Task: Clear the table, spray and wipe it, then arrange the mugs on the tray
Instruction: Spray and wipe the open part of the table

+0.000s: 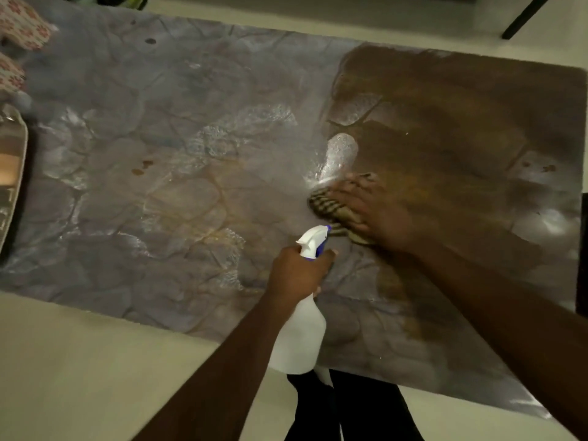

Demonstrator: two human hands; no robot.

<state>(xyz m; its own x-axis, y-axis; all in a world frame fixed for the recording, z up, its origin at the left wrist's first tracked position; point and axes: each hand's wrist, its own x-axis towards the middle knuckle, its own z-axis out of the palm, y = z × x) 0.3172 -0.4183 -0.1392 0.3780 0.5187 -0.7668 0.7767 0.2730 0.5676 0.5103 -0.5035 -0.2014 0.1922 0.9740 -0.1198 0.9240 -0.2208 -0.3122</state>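
A stone-patterned table point(178, 173) fills the view, with foamy spray patches across its middle and left. My left hand point(297, 272) grips the neck of a white spray bottle point(300, 335) whose blue-and-white nozzle points up the table. My right hand point(374, 211) presses flat on a striped brown cloth point(331, 206) at the table's centre right, just below a wet foamy streak point(340, 152). The right part of the table looks darker and wiped. No mugs are in view.
A tray-like edge point(12, 167) pokes in at the left border. Floral-patterned fabric point(22, 23) lies at the top left corner. Small brown stains point(141, 167) mark the table left of centre. Pale floor point(79, 361) surrounds the table; a dark leg point(525, 17) stands at the top right.
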